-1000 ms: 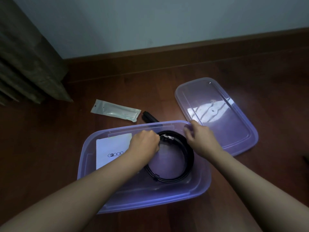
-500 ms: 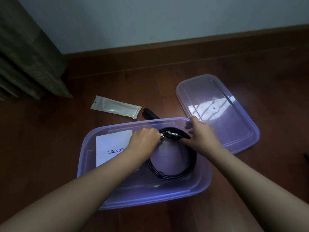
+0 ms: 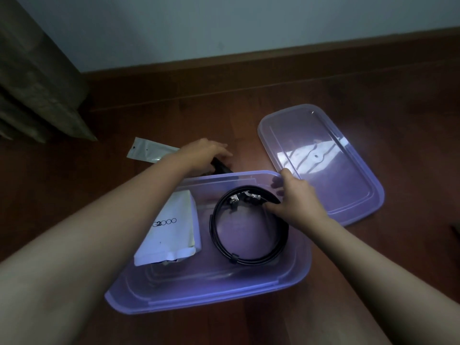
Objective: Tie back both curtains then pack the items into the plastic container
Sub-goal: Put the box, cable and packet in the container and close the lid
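Note:
A translucent purple plastic container (image 3: 211,298) sits on the wooden floor. Inside lie a coiled black belt (image 3: 224,247) with a silver buckle and a white G2000 pouch (image 3: 171,230). My right hand (image 3: 296,200) pinches the belt near the buckle at the container's far right corner. My left hand (image 3: 204,151) reaches over the far rim and rests with relaxed fingers on a small black object (image 3: 220,166) on the floor. A clear plastic packet (image 3: 146,153) lies beyond, partly hidden by my left wrist.
The container's lid (image 3: 348,190) lies flat on the floor to the right. A brown curtain (image 3: 37,78) hangs at the upper left, against the wall and wooden skirting board. Bare floor surrounds the container.
My left hand has let go of the belt buckle and moved up and over the far rim to the black object. My right hand stays on the belt.

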The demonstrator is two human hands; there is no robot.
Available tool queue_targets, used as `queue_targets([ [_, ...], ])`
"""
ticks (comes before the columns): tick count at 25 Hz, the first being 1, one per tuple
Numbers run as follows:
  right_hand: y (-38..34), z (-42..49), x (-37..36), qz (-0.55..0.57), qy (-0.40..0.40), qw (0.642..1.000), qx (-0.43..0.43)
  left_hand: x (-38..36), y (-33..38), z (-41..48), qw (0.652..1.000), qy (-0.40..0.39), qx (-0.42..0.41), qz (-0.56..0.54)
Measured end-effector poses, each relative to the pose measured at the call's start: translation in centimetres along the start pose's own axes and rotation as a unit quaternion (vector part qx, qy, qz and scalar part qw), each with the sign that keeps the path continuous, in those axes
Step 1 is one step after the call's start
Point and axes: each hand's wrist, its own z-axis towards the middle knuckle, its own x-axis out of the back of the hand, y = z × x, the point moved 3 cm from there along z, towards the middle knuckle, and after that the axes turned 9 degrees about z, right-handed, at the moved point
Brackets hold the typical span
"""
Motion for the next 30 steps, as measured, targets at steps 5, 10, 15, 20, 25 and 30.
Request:
queue_targets([
  [5,0.1,-0.2,0.0,0.01,0.002,1.0,-0.002,-0.7,0.7,1.1,0.992,0.028,0.021,0.123],
  [10,0.3,-0.1,0.0,0.025,-0.003,1.0,-0.001,3.2,0.7,-3.3,0.973,0.189,0.08,-0.102],
  [15,0.3,0.1,-0.1,0.022,-0.015,1.0,0.005,5.0,5.3,-12.2,0.974,0.097,0.018,-0.206],
  [20,0.1,0.0,0.0,0.026,-0.009,1.0,0.004,-0.1,9.9,-10.3,0.999,-0.035,0.037,0.017],
  [25,0.0,0.0,0.1,0.027,0.003,1.0,0.003,-1.7,12.6,-8.2,0.994,-0.034,0.033,0.1],
  [30,-0.1,-0.1,0.1,0.028,0.004,1.0,0.005,-1.6,11.9,-8.6,0.999,0.015,-0.024,0.043],
])
